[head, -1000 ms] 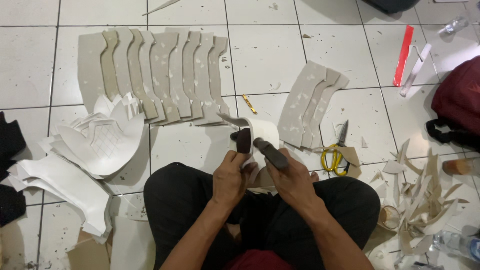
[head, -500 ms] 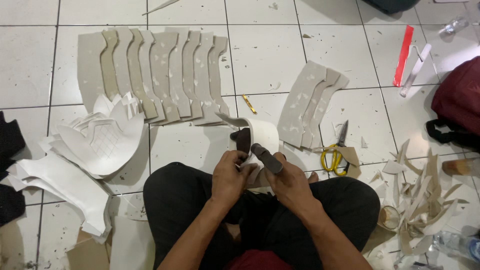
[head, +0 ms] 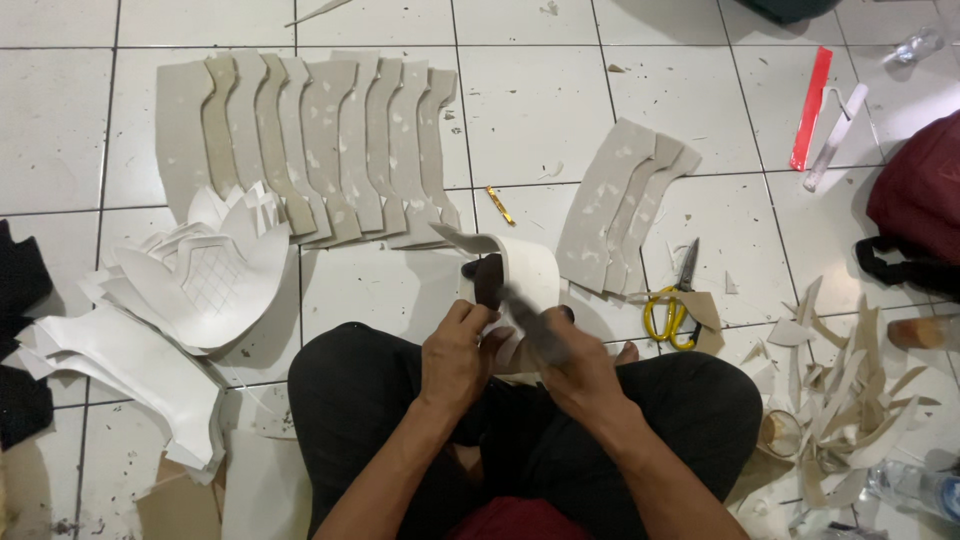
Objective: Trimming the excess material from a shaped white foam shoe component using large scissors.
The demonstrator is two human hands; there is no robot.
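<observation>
Hands meet over the lap of a person seated cross-legged on the floor [head: 530,110]. The left hand [head: 455,355] has its fingers [head: 478,318] clamped on the lower edge of a curved white foam piece [head: 528,268], which stands bent just above the knees. The right hand [head: 580,370] is closed around a dark-handled tool [head: 535,325], blurred in motion, its end against the same piece; a dark patch [head: 488,280] sits on the foam's near face.

Judging from the blur, the tool could slip off the curved edge and catch the left fingers, which lie right beside it; the bent foam could also spring flat if the hold loosens.

White tile with dark grout lines carries everything. A fanned row of grey cut panels [head: 310,140] lies ahead, a smaller fan [head: 620,205] to the right, and white shaped pieces [head: 190,290] are stacked at the left. Yellow-handled scissors [head: 672,305] rest near the right knee, offcut strips [head: 850,400] are heaped beyond, and a red strip [head: 812,105] and a dark red bag [head: 915,200] lie farther off.
</observation>
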